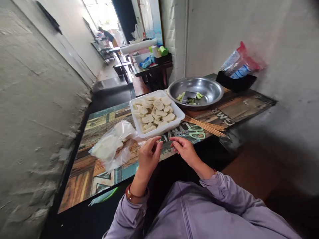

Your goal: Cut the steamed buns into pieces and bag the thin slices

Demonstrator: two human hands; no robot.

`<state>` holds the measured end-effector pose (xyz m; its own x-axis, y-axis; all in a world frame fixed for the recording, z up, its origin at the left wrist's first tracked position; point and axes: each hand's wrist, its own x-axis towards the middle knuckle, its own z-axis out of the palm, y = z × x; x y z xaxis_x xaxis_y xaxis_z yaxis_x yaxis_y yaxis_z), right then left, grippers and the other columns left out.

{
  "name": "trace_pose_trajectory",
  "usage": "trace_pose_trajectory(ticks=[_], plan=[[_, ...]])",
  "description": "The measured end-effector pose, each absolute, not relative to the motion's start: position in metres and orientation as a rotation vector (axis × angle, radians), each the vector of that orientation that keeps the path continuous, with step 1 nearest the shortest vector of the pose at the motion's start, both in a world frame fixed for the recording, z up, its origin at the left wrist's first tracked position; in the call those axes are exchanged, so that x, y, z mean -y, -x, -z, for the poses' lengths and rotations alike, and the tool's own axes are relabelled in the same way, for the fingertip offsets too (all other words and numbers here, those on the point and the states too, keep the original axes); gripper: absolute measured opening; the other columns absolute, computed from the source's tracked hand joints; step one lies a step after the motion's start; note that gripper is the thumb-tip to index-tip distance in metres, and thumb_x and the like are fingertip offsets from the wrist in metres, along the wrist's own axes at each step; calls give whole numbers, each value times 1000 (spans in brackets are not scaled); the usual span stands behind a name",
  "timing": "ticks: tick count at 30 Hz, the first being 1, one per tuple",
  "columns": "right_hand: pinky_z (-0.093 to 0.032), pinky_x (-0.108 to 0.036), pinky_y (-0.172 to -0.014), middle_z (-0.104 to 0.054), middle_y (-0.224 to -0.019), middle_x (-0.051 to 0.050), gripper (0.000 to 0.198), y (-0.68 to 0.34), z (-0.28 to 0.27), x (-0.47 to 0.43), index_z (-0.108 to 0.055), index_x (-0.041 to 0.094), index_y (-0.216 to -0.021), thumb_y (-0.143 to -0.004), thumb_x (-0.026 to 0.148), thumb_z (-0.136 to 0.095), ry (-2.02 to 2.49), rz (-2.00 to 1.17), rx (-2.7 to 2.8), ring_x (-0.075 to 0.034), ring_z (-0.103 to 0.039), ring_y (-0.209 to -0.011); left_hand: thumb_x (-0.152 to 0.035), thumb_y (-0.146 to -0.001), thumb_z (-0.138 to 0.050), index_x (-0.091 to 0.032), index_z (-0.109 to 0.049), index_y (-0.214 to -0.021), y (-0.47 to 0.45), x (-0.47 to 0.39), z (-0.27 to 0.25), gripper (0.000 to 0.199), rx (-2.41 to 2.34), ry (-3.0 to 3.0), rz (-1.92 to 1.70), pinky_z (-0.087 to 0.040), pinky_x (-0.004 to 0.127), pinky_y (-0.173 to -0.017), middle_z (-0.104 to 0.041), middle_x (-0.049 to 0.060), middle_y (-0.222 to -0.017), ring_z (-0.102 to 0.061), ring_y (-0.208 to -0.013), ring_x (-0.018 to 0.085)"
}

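My left hand (150, 152) hovers at the table's near edge, just in front of a white plastic tub (140, 128). Its fingers are bent and its thumb stands a little apart, with nothing visible between them. Facing it, my right hand (184, 150) has its fingers loosely stretched and also shows nothing in its grasp. Pale, oval slices (158, 114) fill the tub. Beyond my right hand lie scissors with green handles (196, 132) and a bundle of thin wooden skewers (208, 126). A clear plastic bag (116, 144) with pale contents rests left of my left hand.
A steel basin (211, 98) with green vegetable pieces (199, 95) and a flat metal blade stands behind the tub. At the right back, a black holder (235, 83) carries red-and-blue packets. Walls flank both sides; another cluttered table (159, 66) stands farther back.
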<state>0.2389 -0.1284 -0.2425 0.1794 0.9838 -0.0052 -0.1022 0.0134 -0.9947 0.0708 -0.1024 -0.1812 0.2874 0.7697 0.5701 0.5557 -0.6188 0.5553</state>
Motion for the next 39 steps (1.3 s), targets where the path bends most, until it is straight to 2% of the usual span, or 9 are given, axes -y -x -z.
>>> trace_pose_trajectory(ticks=[7,10,12,15,19,24,28,34,39], plan=[[-53,-32,-70,-74,-83,-4,28,-303,245,142,-74,22,-105,-92,38,-55,1373,-711,1142,-18,-67,-70,-25,-93,-58,-18,-68,-107,-126,85,208,18,-1065,-2387,-901,-51,27,-68,-66,4,-85,-63,-72,15],[-53,-34,-82,-75,-98,-7,26,-329,244,141,-75,24,-103,-96,34,-53,1429,-418,1279,-21,-69,-88,-22,-91,-61,-19,-67,-113,-147,80,217,22,-942,-2465,-853,-55,36,-87,-69,9,-107,-66,-97,21],[-51,-37,-91,-75,-105,-8,27,-346,243,136,-75,24,-104,-97,32,-51,1474,-231,1364,-23,-68,-98,-20,-90,-62,-19,-65,-119,-160,78,223,29,-823,-2530,-805,-52,43,-100,-66,12,-123,-62,-114,25],[-47,-41,-99,-73,-113,-10,30,-368,242,124,-74,21,-113,-98,29,-49,1585,-42,1531,-25,-65,-108,-19,-88,-65,-18,-63,-123,-177,76,232,35,-708,-2616,-694,-49,49,-106,-60,15,-135,-58,-124,29],[-45,-43,-96,-70,-124,-11,34,-387,246,108,-69,20,-125,-97,27,-53,1763,95,1703,-29,-61,-112,-21,-87,-65,-15,-63,-124,-193,73,241,37,-742,-2685,-650,-49,50,-107,-58,18,-136,-55,-125,31],[-44,-43,-94,-71,-121,-12,34,-411,253,92,-70,20,-125,-96,27,-54,1860,166,1723,-29,-62,-109,-23,-90,-63,-14,-63,-124,-210,64,247,35,-844,-2710,-667,-48,50,-108,-58,18,-135,-53,-128,31],[-45,-40,-93,-72,-115,-14,33,-436,257,88,-73,17,-119,-97,27,-49,1862,185,1741,-28,-64,-105,-25,-92,-60,-16,-62,-124,-219,59,250,34,-908,-2707,-712,-47,49,-109,-57,16,-134,-51,-129,30],[-46,-38,-86,-74,-96,-13,33,-453,255,90,-78,17,-97,-98,30,-47,1938,255,1796,-26,-64,-93,-27,-93,-57,-15,-61,-126,-218,61,251,34,-908,-2717,-717,-48,50,-108,-56,17,-136,-50,-131,31],[-47,-36,-83,-73,-93,-12,31,-453,246,93,-76,17,-93,-97,33,-49,1901,201,1860,-26,-65,-90,-26,-93,-58,-14,-59,-129,-214,64,251,38,-912,-2695,-728,-46,49,-111,-56,17,-138,-50,-132,31]])
